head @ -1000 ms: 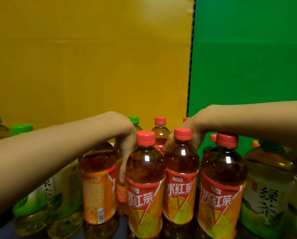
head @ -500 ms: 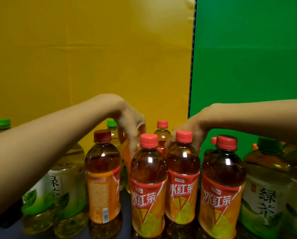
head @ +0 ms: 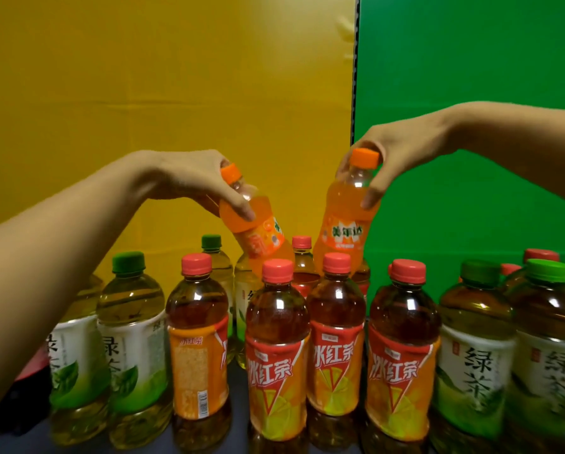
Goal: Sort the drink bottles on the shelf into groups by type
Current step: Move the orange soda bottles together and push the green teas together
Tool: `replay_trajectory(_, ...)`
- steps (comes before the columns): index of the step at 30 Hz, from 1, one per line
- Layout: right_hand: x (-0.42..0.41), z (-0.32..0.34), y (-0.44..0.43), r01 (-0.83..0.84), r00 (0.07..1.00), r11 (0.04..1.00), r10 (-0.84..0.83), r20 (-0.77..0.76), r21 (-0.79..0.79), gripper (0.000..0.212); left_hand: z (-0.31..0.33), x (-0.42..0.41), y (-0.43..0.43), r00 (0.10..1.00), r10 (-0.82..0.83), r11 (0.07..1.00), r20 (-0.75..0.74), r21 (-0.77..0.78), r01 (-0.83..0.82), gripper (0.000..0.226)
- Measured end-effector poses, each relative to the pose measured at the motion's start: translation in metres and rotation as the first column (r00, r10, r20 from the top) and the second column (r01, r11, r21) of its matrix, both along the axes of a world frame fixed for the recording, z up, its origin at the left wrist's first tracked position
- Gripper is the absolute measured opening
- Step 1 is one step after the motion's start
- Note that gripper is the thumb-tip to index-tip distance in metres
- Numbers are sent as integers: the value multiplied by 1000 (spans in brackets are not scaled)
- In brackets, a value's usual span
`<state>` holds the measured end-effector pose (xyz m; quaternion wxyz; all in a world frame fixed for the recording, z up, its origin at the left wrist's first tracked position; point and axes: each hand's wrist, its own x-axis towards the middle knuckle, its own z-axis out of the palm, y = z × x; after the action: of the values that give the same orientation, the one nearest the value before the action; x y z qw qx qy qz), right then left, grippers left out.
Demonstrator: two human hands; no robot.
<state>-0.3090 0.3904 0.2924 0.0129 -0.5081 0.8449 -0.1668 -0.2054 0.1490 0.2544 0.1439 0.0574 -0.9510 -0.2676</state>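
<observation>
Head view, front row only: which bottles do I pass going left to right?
half-hidden green tea → green-capped green tea → barcode-side iced tea → left iced tea → middle iced tea → right iced tea → dark-capped green tea → far-right green tea

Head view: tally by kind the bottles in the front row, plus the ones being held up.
Green tea bottles, front row: 4
Iced red tea bottles, front row: 4
Orange soda bottles, held up, one per hand: 2
Total: 10
The sliver at the right edge is not counted.
</observation>
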Motion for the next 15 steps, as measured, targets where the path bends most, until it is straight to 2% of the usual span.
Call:
replay_trajectory(2,5,0,5,43,999,997,-42,15,-58,20,0,3,3,993,-52,995,-109,77,60,42)
replay_trajectory(4,2,-1,11,12,1000,992,-9,26,-123,47,-1,1,6,966,-70,977,-249,180,117,32)
replay_trajectory(5,0,-1,14,34,998,982,-26,49,-186,53,-2,0,8,945,-63,963,-320,230,142,27)
replay_trajectory(6,-1,-3,16,56,996,966,-39,75,-251,48,-2,-2,10,920,-52,948,-388,272,167,26)
replay_trajectory(8,-1,-7,18,73,992,917,-26,125,-392,23,-3,-8,15,859,-27,916,-511,332,226,30)
replay_trajectory(10,3,-11,20,103,986,834,-16,163,-542,7,-2,-12,27,768,-12,889,-640,345,301,30)
replay_trajectory(15,23,-18,36,189,979,512,-29,203,-838,5,10,-12,70,536,-50,829,-843,264,492,39)
